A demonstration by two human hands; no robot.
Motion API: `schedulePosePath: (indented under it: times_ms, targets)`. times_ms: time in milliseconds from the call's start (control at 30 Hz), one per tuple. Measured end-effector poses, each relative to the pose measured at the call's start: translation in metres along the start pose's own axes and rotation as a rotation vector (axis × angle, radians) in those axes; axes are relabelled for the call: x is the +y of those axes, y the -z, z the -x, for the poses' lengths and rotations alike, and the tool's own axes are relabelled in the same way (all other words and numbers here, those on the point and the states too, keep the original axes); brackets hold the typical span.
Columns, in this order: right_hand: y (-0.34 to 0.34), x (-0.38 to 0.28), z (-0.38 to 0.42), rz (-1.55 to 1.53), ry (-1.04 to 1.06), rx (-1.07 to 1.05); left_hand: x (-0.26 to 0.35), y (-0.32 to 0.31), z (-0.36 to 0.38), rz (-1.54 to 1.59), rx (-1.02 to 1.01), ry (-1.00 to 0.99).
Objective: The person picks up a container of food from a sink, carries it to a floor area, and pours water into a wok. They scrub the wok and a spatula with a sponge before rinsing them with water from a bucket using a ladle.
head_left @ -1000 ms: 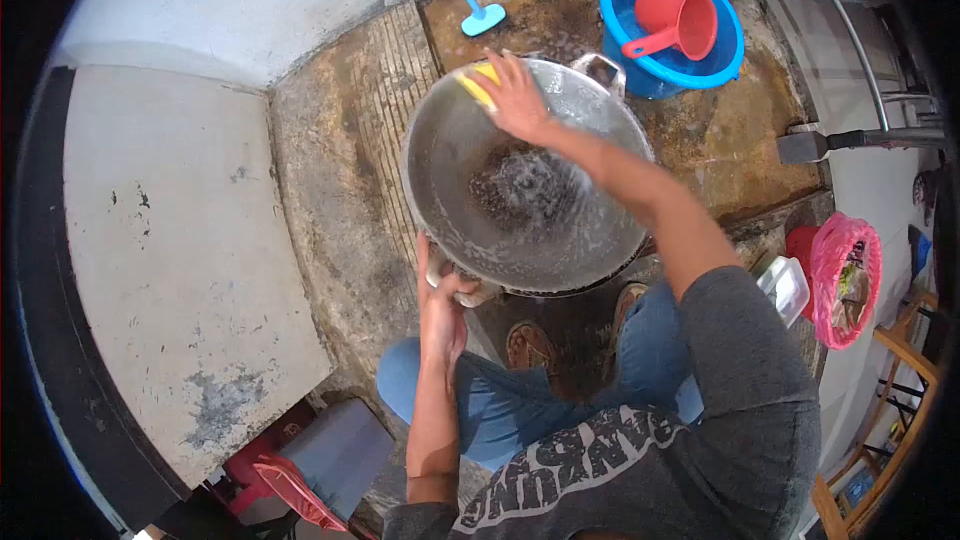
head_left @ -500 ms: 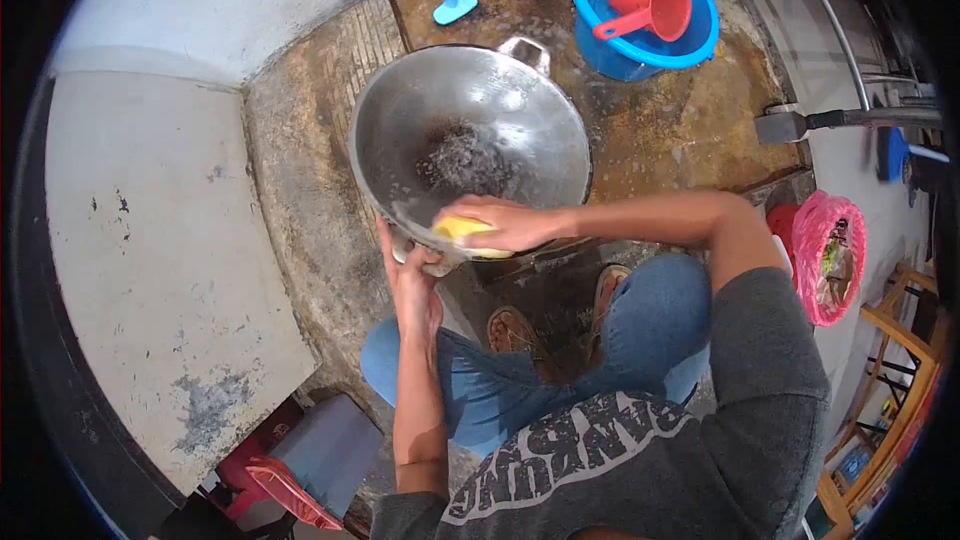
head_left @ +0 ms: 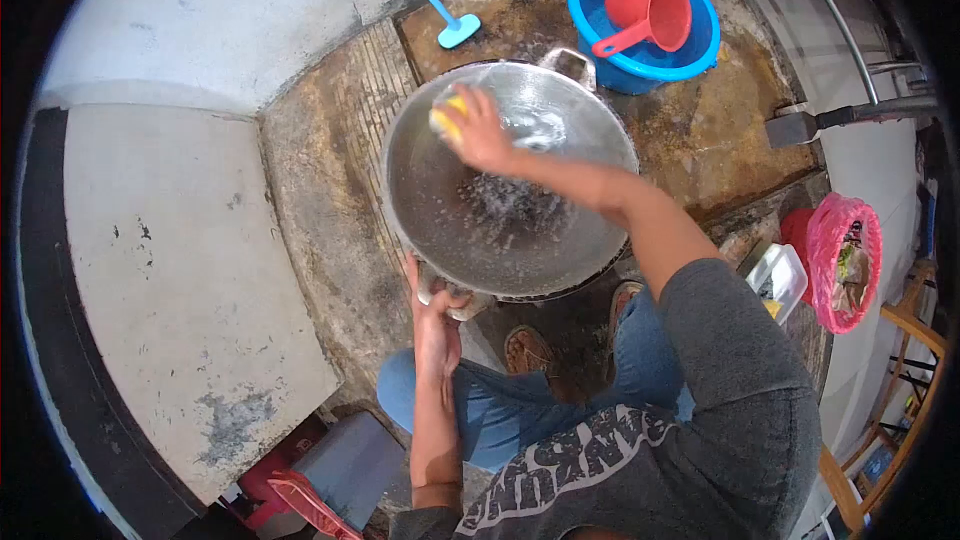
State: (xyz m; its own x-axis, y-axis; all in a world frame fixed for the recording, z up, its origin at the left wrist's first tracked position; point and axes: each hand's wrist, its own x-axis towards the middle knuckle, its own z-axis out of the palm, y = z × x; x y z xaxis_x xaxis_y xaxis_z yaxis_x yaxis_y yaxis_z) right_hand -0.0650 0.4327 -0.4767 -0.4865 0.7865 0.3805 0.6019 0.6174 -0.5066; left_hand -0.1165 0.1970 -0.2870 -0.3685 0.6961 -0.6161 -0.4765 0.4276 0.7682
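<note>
Steel wok [head_left: 520, 230], large and wet, sits tilted on the stained concrete floor [head_left: 340, 200], its bowl facing up toward the camera. Dark burnt residue [head_left: 505, 202] sits at the bottom centre; the upper wall looks shinier and cleaner. Far handle [head_left: 568, 64] points toward a blue bucket [head_left: 690, 55] with a red scoop [head_left: 650, 10] inside it. A blue-handled brush [head_left: 440, 10] lies on the floor near the upper rim.

Judgement on the scrubbing: strokes along the clean upper wall achieve little; pressure is best put on the dark centre patch, in short circles, with the near rim held firmly so the wok does not rock or spin.

Right hand [head_left: 480, 135]: fingers curled narrow over a yellow sponge [head_left: 447, 117], pressing it against the inner wall near the upper left rim. Arm reaches across the bowl.

Left hand [head_left: 438, 312]: closed around the near handle at the lower rim, thumb over the top, bracing the wok. The handle itself is mostly hidden by the grip.
</note>
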Motion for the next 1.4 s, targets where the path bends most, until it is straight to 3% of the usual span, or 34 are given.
schedulePosePath:
  times_ms: [33,100,167,233,267,367,433,500,600,700,767,800,867,933,967,1033,1067,1133,1167,1233,1300,1400]
  targets:
    - [-0.01,-0.023,0.011,-0.147,-0.083,0.008,-0.004,-0.001,-0.002,0.003,-0.004,-0.018]
    - [-0.008,-0.055,0.042,-0.502,-0.102,-0.313,0.008,-0.009,0.002,0.012,0.047,0.054]
    - [0.02,-0.061,0.08,-0.679,0.162,-0.542,0.008,0.002,-0.002,-0.008,0.111,0.066]
    - [0.065,-0.043,0.099,-0.802,0.29,-0.898,0.0,0.018,-0.006,-0.009,0.124,-0.01]
    - [0.082,-0.025,0.107,-0.863,0.313,-0.957,-0.001,0.028,-0.009,-0.056,0.119,0.007]
    - [0.131,0.028,0.1,-0.253,0.215,-1.215,0.004,0.023,-0.002,-0.054,0.108,-0.042]
    - [0.108,0.065,0.09,-0.043,0.23,-0.992,0.009,0.023,-0.004,-0.062,0.099,-0.056]
    - [0.046,0.098,0.103,0.252,0.266,-0.295,0.005,0.016,-0.007,-0.095,0.076,-0.069]
    - [0.033,0.068,0.085,0.051,-0.028,-0.418,0.009,0.005,-0.007,-0.12,0.096,-0.114]
    - [0.054,0.029,0.092,-0.285,0.018,-0.879,0.002,0.017,-0.014,-0.082,0.045,-0.079]
    - [0.068,0.027,0.096,-0.589,0.139,-1.078,0.002,0.025,-0.017,-0.065,0.024,-0.036]
    - [0.087,0.031,0.106,-0.594,0.208,-0.977,0.002,0.025,-0.018,-0.032,0.018,-0.048]
    - [0.141,0.042,0.115,-0.685,0.096,-0.719,-0.001,0.025,-0.016,0.039,0.011,-0.063]
    - [0.209,0.06,0.137,-0.761,-0.143,-0.346,-0.001,0.022,-0.012,-0.021,0.077,-0.081]
    - [0.26,0.054,0.141,-0.934,-0.463,-0.359,0.002,0.02,-0.01,-0.054,0.109,-0.092]
    - [0.329,0.056,0.172,-0.876,-0.766,-0.211,0.01,0.015,-0.008,-0.116,0.113,-0.133]
    - [0.345,0.073,0.202,-0.646,-0.729,-0.126,0.01,0.018,-0.011,-0.135,0.102,-0.16]
    - [0.399,0.053,0.239,-0.499,-0.842,0.046,0.011,0.02,-0.014,-0.159,0.098,-0.198]
    - [0.404,0.071,0.279,-0.291,-0.717,0.086,0.012,0.018,-0.016,-0.162,0.108,-0.212]
    - [0.426,0.059,0.313,-0.217,-0.934,0.073,0.019,0.012,-0.016,-0.165,0.155,-0.206]
    - [0.43,0.062,0.348,0.017,-0.982,0.028,0.025,0.0,-0.012,-0.166,0.217,-0.158]
    - [0.425,0.067,0.366,0.196,-0.924,0.026,0.023,0.006,-0.017,-0.127,0.153,-0.139]
